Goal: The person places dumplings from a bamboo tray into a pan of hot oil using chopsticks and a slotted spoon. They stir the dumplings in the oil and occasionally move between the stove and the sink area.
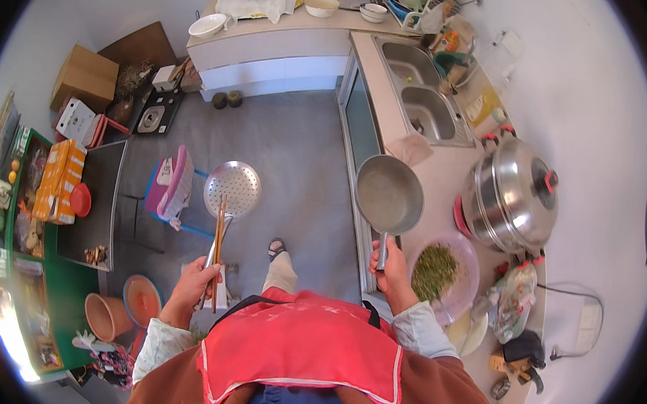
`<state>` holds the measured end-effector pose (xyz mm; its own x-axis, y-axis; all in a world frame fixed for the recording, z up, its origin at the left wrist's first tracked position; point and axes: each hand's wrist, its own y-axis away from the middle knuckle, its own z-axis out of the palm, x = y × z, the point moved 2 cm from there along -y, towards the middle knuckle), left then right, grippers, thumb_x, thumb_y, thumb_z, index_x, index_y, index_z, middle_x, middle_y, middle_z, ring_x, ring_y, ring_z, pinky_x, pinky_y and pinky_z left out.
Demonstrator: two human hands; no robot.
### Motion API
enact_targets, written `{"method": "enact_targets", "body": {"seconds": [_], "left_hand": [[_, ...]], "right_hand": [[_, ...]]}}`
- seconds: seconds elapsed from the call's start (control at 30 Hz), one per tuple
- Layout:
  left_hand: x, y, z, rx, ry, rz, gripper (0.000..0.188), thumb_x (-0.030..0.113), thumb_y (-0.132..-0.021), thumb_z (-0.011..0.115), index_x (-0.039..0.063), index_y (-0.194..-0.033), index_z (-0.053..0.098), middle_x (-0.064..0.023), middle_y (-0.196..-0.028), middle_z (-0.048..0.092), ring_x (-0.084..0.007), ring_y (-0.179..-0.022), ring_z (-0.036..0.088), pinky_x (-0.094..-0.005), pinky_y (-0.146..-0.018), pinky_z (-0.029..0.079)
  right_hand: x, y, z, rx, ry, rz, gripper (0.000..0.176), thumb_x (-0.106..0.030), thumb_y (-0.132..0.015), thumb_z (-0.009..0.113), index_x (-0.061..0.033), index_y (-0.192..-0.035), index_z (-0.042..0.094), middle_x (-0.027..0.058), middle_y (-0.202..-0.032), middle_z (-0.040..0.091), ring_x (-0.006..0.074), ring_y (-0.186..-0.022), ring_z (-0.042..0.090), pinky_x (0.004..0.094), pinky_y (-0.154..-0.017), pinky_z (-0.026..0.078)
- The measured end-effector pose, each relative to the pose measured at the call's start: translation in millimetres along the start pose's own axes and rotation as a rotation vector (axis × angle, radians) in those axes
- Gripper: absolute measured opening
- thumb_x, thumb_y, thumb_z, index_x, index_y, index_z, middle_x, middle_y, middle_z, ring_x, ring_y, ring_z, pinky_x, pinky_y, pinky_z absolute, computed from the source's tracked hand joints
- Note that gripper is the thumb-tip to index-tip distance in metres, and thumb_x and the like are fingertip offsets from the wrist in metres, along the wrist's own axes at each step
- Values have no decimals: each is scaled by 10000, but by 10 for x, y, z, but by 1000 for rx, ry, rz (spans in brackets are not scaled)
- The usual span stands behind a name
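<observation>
My left hand (198, 286) grips a perforated metal skimmer (232, 188) by its handle together with a pair of wooden chopsticks (218, 251). The skimmer's round, holed head points away from me, over the floor. In my right hand (392, 273) is the grey handle of a round metal ladle or small pan (390, 195). Its bowl is held level near the counter's front edge and looks greyish inside; whether it holds liquid I cannot tell. Just right of that hand, a pale pink basin (466, 272) on the counter contains chopped green leaves (434, 271).
A lidded stainless steamer pot (510, 197) stands on the right counter (441, 178), beyond a cloth (410, 149). Farther off is a double sink (426, 114). A pink-and-blue stool or chair (172, 184) stands left on the floor, near a dark table (93, 204) and buckets (108, 316).
</observation>
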<state>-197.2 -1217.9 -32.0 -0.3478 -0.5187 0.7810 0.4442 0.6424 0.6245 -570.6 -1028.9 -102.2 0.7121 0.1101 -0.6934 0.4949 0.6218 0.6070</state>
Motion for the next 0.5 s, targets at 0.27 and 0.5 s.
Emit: {"method": "enact_targets", "body": {"seconds": [0.27,0.5], "left_hand": [[1533,-1638,-427,-32,-47,7,189,220,-904,564,48,-974,530,-4,-665,556,-63,-443,443,-213,-395,341],[2586,-2961,-296,-93,-58,11,209,229,-902,561,49,-1005,539,4,-665,557,-59,-443,443,-212,-389,342]], "right_hand": [[-852,-1700,253,249,-61,-235,284,-308,-925,482,-30,-965,523,37,-638,514,138,-499,504,280,-426,413],[-1889,-2799,-129,522,245,-406,183,-210,-890,557,-30,-924,560,61,-717,564,129,-550,534,240,-434,410]]}}
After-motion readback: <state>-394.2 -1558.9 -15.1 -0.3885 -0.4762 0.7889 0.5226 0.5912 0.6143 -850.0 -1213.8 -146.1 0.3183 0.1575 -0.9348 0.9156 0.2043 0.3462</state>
